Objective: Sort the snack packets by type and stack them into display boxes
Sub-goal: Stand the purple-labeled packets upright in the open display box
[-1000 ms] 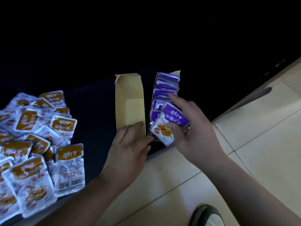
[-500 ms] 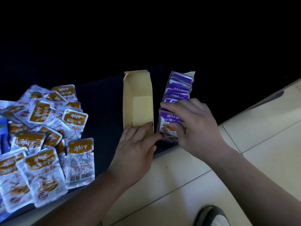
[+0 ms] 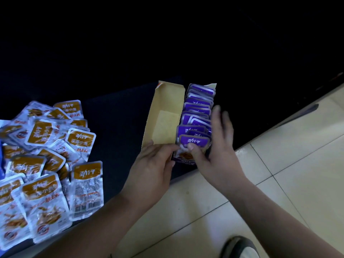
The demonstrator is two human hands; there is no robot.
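Note:
A narrow display box [image 3: 211, 86] stands on a dark surface, filled with a row of several purple snack packets [image 3: 197, 108]. Its brown cardboard lid flap [image 3: 167, 108] lies open to the left. My left hand [image 3: 152, 168] rests on the near end of the flap, fingers fairly straight. My right hand [image 3: 216, 146] is at the box's near end: its thumb presses on the front purple packet [image 3: 193, 141] while its straight fingers lie along the right side of the row. A heap of orange-labelled snack packets [image 3: 42, 157] lies loose at the left.
The dark surface [image 3: 121, 118] ends at an edge just behind my hands. Below it is a pale tiled floor [image 3: 279, 174]. A shoe [image 3: 240, 246] shows at the bottom. A bit of blue packaging [image 3: 1, 164] sits at the far left edge.
My right hand carried a purple packet down into the near end of the box, then let go of it and opened out along the row. My left hand stayed on the flap.

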